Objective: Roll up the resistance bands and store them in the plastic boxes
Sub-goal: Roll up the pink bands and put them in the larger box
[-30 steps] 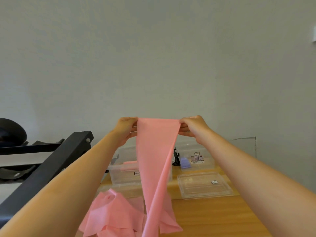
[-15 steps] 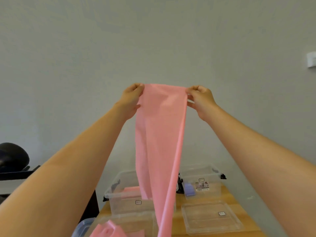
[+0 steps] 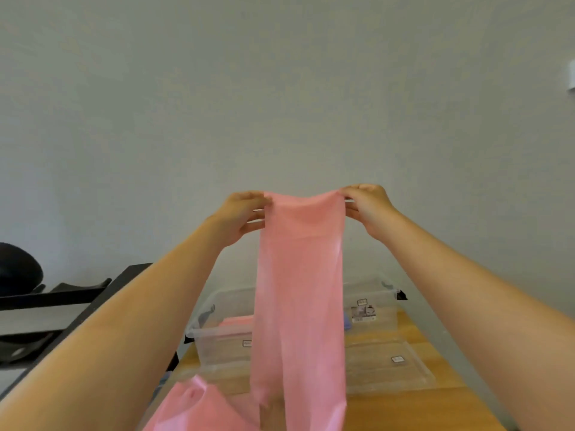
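Up in the air, the left hand (image 3: 242, 213) and right hand (image 3: 367, 206) each pinch a top corner of the pink band (image 3: 300, 290). I think this lets it hang flat, ready to roll. It hangs down toward the desk (image 3: 420, 409), in front of a clear box (image 3: 224, 340).

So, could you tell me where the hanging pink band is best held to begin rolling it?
By its top corners, one from each side, as the left hand and right hand pinch it now: the pink band hangs flat and untwisted, so that short edge should roll evenly.
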The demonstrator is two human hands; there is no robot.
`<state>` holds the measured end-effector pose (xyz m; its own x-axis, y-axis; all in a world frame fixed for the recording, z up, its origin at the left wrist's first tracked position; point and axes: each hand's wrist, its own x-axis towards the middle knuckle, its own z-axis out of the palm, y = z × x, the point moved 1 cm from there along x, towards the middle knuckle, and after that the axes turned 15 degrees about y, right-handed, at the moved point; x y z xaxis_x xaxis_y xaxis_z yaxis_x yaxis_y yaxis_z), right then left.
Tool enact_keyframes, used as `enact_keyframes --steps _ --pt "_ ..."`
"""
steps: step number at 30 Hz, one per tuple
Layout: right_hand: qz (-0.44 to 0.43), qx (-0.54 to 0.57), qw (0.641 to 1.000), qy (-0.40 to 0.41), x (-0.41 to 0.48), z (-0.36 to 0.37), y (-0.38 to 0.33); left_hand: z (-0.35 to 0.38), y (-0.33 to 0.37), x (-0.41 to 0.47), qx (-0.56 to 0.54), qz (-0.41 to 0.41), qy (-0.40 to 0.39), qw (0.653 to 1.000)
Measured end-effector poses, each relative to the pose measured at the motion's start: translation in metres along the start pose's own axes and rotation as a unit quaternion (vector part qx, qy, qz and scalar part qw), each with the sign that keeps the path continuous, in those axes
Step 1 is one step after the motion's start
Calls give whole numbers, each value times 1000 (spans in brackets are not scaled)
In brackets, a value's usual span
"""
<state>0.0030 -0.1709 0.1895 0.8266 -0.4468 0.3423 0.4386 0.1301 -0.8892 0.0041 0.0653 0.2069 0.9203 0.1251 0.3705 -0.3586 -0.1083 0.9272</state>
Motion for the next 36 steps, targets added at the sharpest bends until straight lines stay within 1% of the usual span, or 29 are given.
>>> enact_keyframes --steps 3,6,9,12,15,17,19,21,24,26,27,29,31,33,36 --pt "9 -59 998 -2 -1 -9 34 5 -42 0 61 -32 -29 997" --pt "4 -189 982 -6 -2 -19 83 12 -92 -3 145 -71 -48 986" --pt "15 -299 954 -10 -8 -24 143 20 -149 -6 186 -106 -20 977" --pt "47 -341 939 -6 -21 -30 197 25 -204 -14 180 -154 4 972" --pt "70 -352 933 -17 -36 -37 231 22 -245 -27 208 -179 -46 961" --pt "69 -367 927 -36 -46 -43 243 19 -260 -38 256 -152 -79 951" --pt "73 -369 921 -99 -61 -47 247 19 -268 -52 283 -115 -107 946" --pt "95 -362 905 -203 -79 -49 249 21 -273 -68 286 -101 -164 939" --pt "99 -404 842 -343 -108 -51 257 23 -277 -92 327 -100 -254 905" --pt "97 -426 801 -409 -126 -53 263 22 -279 -104 367 -112 -290 877" --pt "97 -432 788 -428 -133 -52 265 22 -279 -108 385 -120 -299 865" --pt "99 -435 774 -449 -144 -52 266 20 -280 -116 419 -117 -309 846" --pt "95 -439 765 -461 -152 -52 267 18 -282 -119 436 -102 -316 837" --pt "82 -444 760 -467 -158 -52 267 15 -284 -123 449 -96 -321 828" --pt "50 -447 765 -460 -165 -53 270 14 -287 -126 475 -85 -312 818"
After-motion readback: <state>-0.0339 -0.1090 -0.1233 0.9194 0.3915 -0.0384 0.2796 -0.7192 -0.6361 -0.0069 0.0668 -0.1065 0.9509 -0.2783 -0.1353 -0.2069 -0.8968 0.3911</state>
